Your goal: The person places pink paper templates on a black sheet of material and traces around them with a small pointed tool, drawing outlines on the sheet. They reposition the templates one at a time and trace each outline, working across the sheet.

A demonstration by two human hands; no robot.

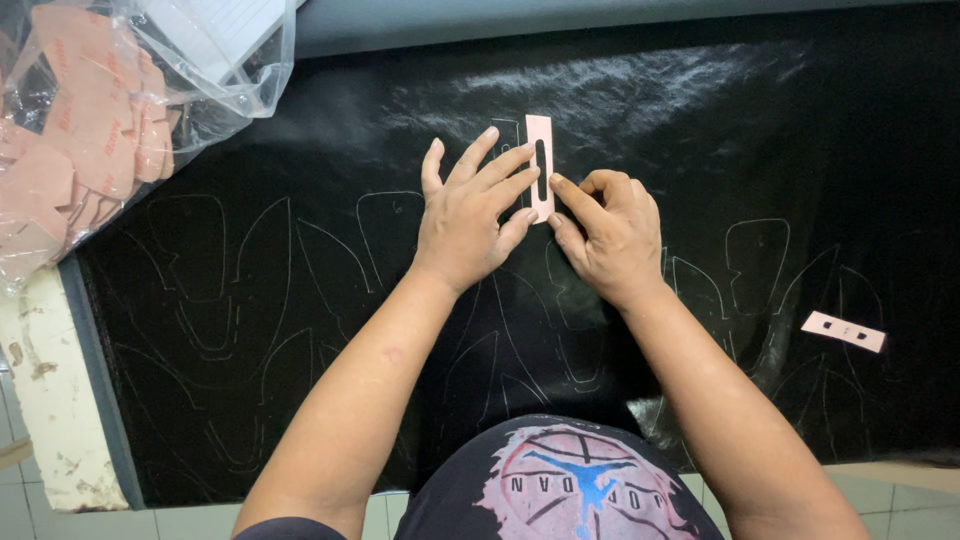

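A narrow pink card template (541, 160) with a long slot lies upright on a black glossy sheet (700, 160) marked with thin traced outlines. My left hand (470, 215) lies flat with fingers spread, its fingertips pressing the template's left edge. My right hand (608, 235) is curled beside the template's lower right edge, thumb and forefinger pinched together at the slot; whether they hold a marking tool is hidden.
A second small pink template (843, 331) with little cut-outs lies on the sheet at the right. A clear plastic bag (120, 110) of several pink card pieces sits at the top left. A worn white table edge (45, 400) shows at the left.
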